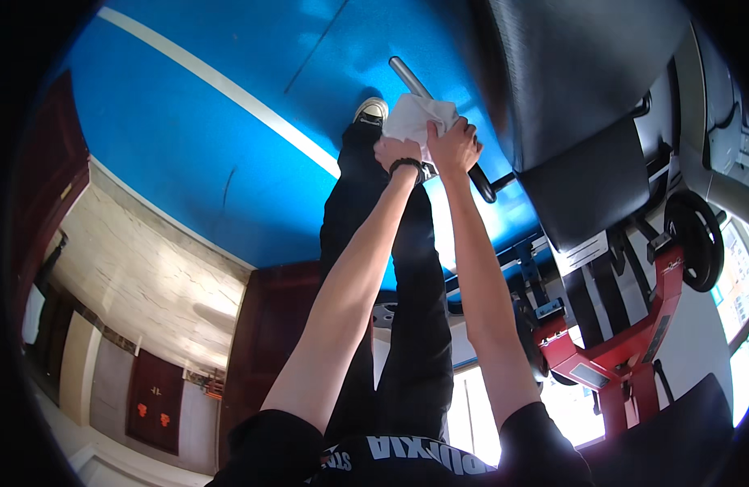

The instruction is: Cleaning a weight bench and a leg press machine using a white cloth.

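A white cloth (414,115) lies over the middle of a metal bar (409,77) that has a dark lower end. My left hand (399,152), with a dark beaded bracelet on its wrist, is at the near left edge of the cloth, its fingers partly hidden. On the cloth's right side, my right hand (456,146) curls its fingers around the bar and cloth, thumb on top. The bar's bare upper end sticks out beyond the cloth, and its dark end shows below my right hand.
Black padded gym equipment (581,182) stands close on the right, with a red metal frame (630,341) and a black weight plate (694,240) beyond. Below lies a blue floor (216,134) with a white line (228,85). My shoe (372,111) is just left of the cloth.
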`<state>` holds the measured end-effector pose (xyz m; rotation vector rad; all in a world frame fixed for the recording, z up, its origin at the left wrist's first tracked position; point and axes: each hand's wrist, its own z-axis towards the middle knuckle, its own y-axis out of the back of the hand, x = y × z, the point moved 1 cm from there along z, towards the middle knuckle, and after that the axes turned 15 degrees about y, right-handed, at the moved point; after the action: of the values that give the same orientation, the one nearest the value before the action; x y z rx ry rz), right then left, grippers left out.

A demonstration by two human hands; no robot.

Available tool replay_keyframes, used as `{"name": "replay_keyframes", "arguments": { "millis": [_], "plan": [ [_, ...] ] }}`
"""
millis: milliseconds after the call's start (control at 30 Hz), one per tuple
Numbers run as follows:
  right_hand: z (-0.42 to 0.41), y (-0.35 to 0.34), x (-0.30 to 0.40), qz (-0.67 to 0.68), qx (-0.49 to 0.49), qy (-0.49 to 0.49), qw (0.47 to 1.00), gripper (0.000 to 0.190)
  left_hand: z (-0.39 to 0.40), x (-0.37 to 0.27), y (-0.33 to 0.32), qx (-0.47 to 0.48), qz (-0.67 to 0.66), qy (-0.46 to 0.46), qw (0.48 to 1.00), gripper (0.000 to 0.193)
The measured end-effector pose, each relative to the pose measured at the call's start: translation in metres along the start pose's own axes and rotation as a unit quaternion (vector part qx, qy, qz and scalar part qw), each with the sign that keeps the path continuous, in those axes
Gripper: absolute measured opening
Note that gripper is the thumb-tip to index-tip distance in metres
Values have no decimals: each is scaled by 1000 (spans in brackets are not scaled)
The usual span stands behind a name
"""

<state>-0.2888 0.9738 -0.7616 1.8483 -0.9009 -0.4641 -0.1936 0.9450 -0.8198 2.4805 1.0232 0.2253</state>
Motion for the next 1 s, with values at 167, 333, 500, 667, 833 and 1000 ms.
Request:
{"name": "replay_keyframes", "arguments": {
  "millis": [167,333,500,667,833,1000],
  "plan": [
    [18,-14,-38,18,105,11,994,58,-19,-21,-43,405,-287,74,865,44],
    [42,-14,3,-7,141,150,978,35,16,-44,-54,326,-383,8,865,39],
    [42,-7,1,-32,181,232,955,24,-23,-46,-36,69,-331,-14,941,31],
    [67,22,18,-28,60,264,962,27,-32,-89,-6,79,-247,29,965,39],
    [118,-29,48,3,129,206,970,27,66,-110,-37,131,-249,137,950,68],
    [125,-50,43,55,187,299,934,28,102,-91,-64,194,-359,56,911,55]
  ]
}}
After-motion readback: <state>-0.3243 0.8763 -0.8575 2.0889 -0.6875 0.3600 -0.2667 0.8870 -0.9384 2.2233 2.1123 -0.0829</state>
